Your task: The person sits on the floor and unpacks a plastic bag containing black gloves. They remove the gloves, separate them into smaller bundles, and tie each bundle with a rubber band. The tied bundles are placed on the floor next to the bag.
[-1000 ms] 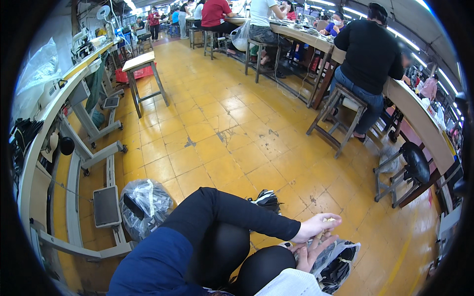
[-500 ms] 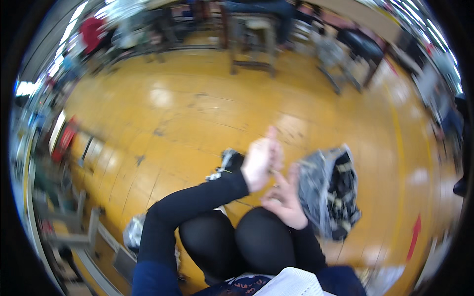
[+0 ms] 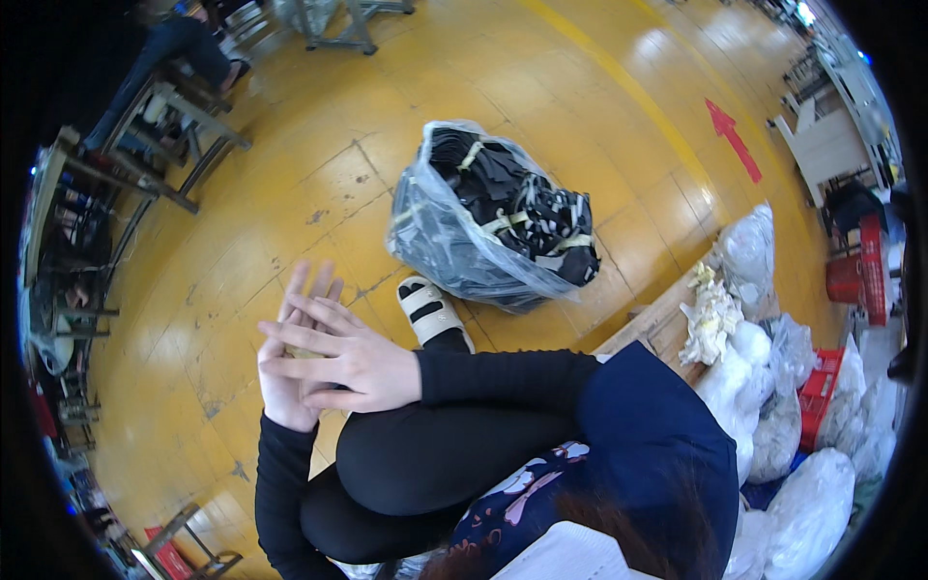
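Yellow tiled floor (image 3: pixel 261 232); black-filled plastic bag (image 3: pixel 416 232) far. Right hand (image 3: pixel 372 365) crossed left hand (image 3: pixel 283 394), fingers spread; couldn't tell if gripping. Seemingly mid-handling; next move called for parting them.

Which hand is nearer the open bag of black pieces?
Right. The right hand is lower left of the plastic bag; the left hand lies farther left, partly behind the right.

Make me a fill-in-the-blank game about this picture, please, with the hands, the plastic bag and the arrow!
1. The front hand, which partly hides the rear hand, is the ____ one.
2. The clear plastic bag holds bundled pieces whose main colour is ____.
3. The arrow on the tiled floor is coloured ____.

Missing words: right; black; red.
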Demonstrator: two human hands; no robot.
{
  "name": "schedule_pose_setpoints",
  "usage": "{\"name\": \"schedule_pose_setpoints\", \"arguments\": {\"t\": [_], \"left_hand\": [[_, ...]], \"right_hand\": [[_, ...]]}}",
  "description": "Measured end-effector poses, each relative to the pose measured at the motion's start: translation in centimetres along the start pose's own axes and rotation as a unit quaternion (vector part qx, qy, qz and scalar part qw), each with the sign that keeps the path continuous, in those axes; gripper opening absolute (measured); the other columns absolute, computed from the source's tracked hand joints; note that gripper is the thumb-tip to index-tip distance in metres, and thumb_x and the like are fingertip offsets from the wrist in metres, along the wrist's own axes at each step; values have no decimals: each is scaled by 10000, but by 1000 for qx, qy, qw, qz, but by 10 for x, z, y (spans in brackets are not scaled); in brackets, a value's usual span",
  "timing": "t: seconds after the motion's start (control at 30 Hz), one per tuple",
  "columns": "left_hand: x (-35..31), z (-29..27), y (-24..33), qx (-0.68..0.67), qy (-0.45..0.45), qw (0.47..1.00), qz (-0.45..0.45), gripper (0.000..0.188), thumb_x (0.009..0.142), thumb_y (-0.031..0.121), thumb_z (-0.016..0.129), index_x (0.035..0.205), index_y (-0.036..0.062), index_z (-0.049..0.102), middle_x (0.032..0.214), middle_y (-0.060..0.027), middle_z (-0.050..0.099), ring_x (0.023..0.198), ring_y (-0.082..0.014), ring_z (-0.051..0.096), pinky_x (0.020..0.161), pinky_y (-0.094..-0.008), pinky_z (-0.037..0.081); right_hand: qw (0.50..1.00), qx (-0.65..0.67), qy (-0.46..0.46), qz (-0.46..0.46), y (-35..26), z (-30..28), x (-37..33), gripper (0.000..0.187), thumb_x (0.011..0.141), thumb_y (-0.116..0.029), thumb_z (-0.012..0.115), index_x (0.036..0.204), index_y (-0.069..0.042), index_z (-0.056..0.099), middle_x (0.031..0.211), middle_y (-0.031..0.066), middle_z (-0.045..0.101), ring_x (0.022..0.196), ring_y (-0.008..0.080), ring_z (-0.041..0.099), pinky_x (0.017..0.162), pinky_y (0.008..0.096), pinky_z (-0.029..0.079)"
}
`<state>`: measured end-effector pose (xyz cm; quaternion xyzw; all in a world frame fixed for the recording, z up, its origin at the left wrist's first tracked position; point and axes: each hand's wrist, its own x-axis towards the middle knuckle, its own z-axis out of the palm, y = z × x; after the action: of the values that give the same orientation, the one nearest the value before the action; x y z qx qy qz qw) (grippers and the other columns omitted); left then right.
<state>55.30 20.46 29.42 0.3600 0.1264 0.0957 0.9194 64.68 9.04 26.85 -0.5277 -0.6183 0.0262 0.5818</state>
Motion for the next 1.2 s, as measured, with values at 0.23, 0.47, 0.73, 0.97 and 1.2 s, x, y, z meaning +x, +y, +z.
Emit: {"name": "schedule_pose_setpoints", "arguments": {"t": [0.23,0.47,0.73,0.97,1.2], "left_hand": [[12,25,-16,77,54,954,-286,680,1048,513,236,1547,52,199,1613,-125,196,1489,-248,177,1202,-417,182],[-9,23,-11,190,76,934,-292,572,1027,378,440,1479,39,351,1378,-112,536,1211,-202,533,1078,-347,367],[-20,15,-22,150,195,926,-286,489,1015,320,483,1383,-1,447,1228,-94,585,1155,-190,514,1081,-328,360],[-30,24,-17,183,196,928,-260,463,1019,288,471,1366,-20,462,1246,-133,580,1176,-226,514,1086,-348,358],[-38,27,-13,190,177,935,-242,437,1016,271,463,1338,-25,474,1234,-144,588,1178,-242,521,1084,-359,361]], "right_hand": [[984,106,62,129,52,-26,-42,385,885,-140,665,1265,-116,610,1329,129,589,1196,311,582,1010,396,452],[925,-225,31,304,63,-149,-218,217,860,-151,715,1055,-79,649,944,86,672,834,260,672,741,332,540],[509,-596,196,589,-9,-255,-488,358,912,-317,625,1163,-70,564,1155,174,524,1143,380,469,974,498,370],[344,-598,186,699,-8,-256,-573,505,907,-254,591,1394,-156,501,1287,147,471,1284,371,387,1085,512,310],[355,-575,232,700,-9,-259,-499,380,803,-173,684,1174,-141,606,1196,124,480,1191,353,427,1010,495,338]]}}
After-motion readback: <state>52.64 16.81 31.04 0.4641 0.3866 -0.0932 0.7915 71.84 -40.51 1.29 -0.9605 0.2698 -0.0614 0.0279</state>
